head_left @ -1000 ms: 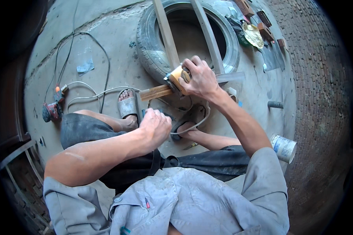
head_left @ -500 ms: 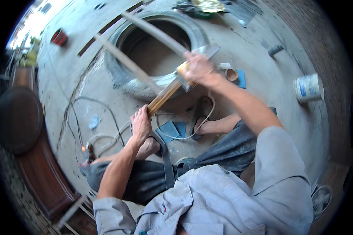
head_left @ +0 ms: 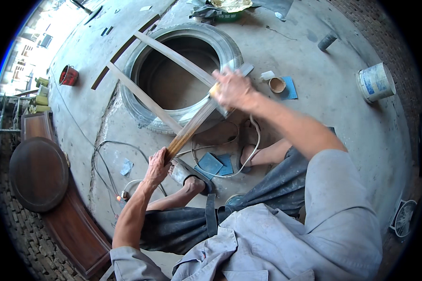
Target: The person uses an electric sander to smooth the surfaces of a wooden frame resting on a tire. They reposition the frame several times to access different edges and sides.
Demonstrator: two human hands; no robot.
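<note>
A U-shaped wooden frame (head_left: 166, 55) rests across a large tyre (head_left: 229, 51). Its two pale legs point away from me, and its near crossbar (head_left: 185, 136) slants between my hands, brown toward the left end and paler toward the right. My left hand (head_left: 157, 167) is closed round that brown end. At the bar's other end my right hand (head_left: 234, 89), blurred by motion, grips a yellowish block (head_left: 214, 90) pressed against the wood. A greyish flat edge shows beneath the fingers; the block's exact kind is hidden.
Blue sheets (head_left: 208, 165) and a looped pale cable (head_left: 255, 140) lie by my feet. A brown cup (head_left: 276, 85) stands right of the tyre, a white bucket (head_left: 376, 83) lies farther right. At left are a red bucket (head_left: 69, 76) and a dark round wooden panel (head_left: 38, 174).
My left hand and the brown end of the bar have shifted down and left in the picture. The right hand is slightly lower, still on the block. The whole view has shifted a little.
</note>
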